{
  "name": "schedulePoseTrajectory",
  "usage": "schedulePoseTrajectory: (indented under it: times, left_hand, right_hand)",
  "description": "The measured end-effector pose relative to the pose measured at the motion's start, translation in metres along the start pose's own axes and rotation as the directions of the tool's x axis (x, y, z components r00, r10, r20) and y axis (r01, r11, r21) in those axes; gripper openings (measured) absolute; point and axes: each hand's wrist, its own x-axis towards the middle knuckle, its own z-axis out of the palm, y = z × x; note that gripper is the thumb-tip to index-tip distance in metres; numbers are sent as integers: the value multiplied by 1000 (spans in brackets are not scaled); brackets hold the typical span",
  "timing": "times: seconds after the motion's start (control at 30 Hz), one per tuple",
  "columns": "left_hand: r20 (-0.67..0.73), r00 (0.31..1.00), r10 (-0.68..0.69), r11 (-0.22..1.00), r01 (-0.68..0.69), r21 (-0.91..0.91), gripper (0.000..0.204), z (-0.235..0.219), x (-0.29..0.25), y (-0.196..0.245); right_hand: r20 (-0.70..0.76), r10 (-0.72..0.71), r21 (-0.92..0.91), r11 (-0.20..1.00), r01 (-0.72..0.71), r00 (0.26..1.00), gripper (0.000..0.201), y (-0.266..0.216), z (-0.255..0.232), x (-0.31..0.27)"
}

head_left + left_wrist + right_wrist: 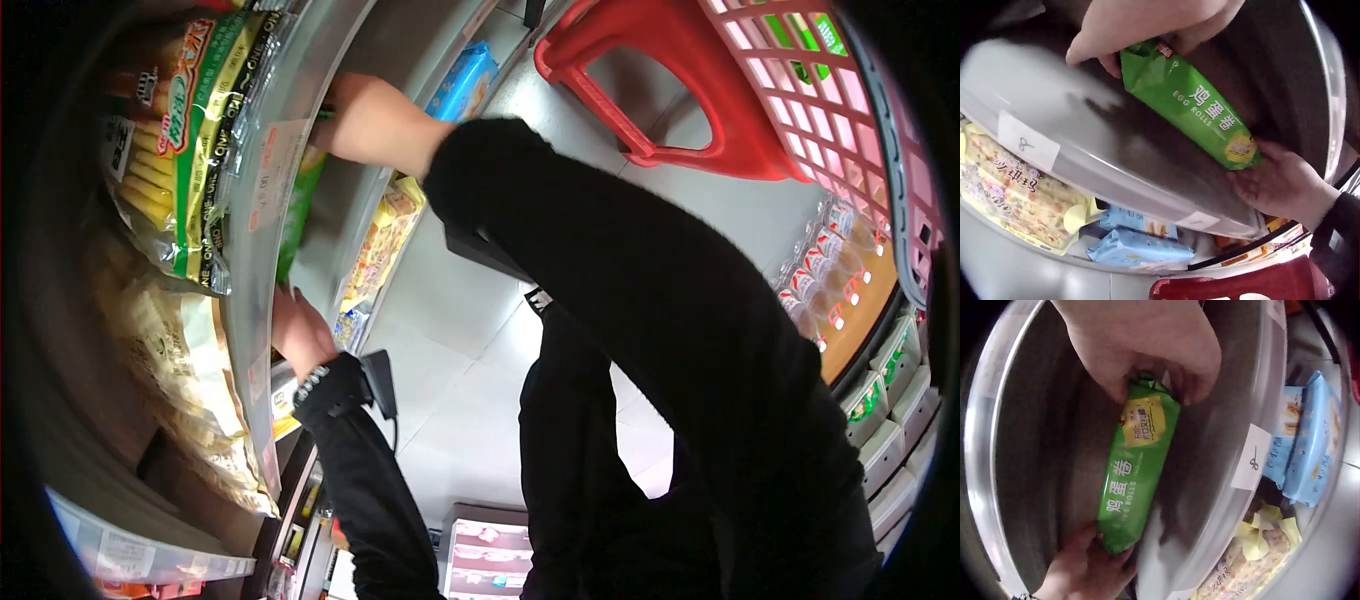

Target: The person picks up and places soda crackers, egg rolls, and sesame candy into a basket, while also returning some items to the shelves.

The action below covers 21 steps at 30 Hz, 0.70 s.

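Between my two hands is a green packet of egg rolls (1179,103), held over a nearly bare grey shelf (1179,519). My right hand (1147,347) pinches one end of it, thumb on one side and fingers on the other, beside the yellow label. At the opposite end, my left hand (1082,569) grips the packet with its fingers round the wrapper. In the head view the upper shelf's edge partly covers the packet (298,215), my left hand (302,330) and the fingertips of my right hand (380,125).
Bagged snacks (185,150) fill the shelf above. Below lie blue packets (1313,444) and yellow-wrapped snacks (1019,194). A clear shelf lip with a price tag (1250,456) runs along the front. On the floor side stand a red stool (650,90), a pink basket (830,110) and bottles (825,265).
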Motion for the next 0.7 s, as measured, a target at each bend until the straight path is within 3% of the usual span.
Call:
schedulePoseTrajectory:
  times: [0.03, 0.07, 0.1, 0.13, 0.17, 0.2, 0.33, 0.37, 0.4, 0.43, 0.6, 0.7]
  left_hand:
    - [-26, 1000, -8, 1000, 7, -28, 51, 8, -20, 11]
    - [-51, 999, -17, 998, 14, -55, 48, 11, -37, 17]
    - [11, 999, -47, 995, 48, -89, 44, 8, -53, 16]
    - [72, 995, -73, 989, 82, -123, 40, 4, -69, 16]
    - [50, 992, -118, 984, 123, -126, 34, 5, -88, 19]
    - [89, 986, -140, 975, 153, -161, 32, 4, -108, 21]
    - [141, 940, -310, 918, 334, -212, 26, -10, -182, 26]
    - [151, 928, -341, 903, 368, -223, 26, -10, -200, 33]
    - [162, 915, -370, 887, 399, -232, 25, -10, -218, 40]
    - [178, 902, -394, 867, 429, -252, 25, -14, -235, 44]
    - [252, 861, -441, 793, 505, -339, 26, -28, -297, 78]
    - [265, 904, -337, 813, 421, -403, 27, -26, -316, 112]
  right_hand:
    - [44, 93, 107, 990, -97, 995, 37, -5, -9, -13]
    - [118, 152, 73, 984, -162, 981, 35, -10, -21, -23]
    - [19, 132, 35, 991, -132, 991, 32, -12, -27, -40]
    - [-51, 79, 214, 975, -67, 996, 29, -10, -31, -58]
    - [-40, 85, 301, 951, -69, 996, 29, -1, -30, -74]
    - [-89, 61, 144, 988, -48, 994, 30, -14, -48, -94]
    - [29, 263, 98, 959, -264, 964, 29, -41, -102, -165]
    - [93, 404, 166, 895, -414, 910, 29, -58, -119, -179]
    - [58, 225, 15, 974, -226, 973, 27, -62, -133, -193]
    - [87, 294, 26, 954, -297, 952, 27, -85, -149, -202]
    - [150, 132, -209, 973, -100, 980, 32, -144, -207, -238]
    - [208, 90, -199, 979, -48, 974, 36, -187, -235, -241]
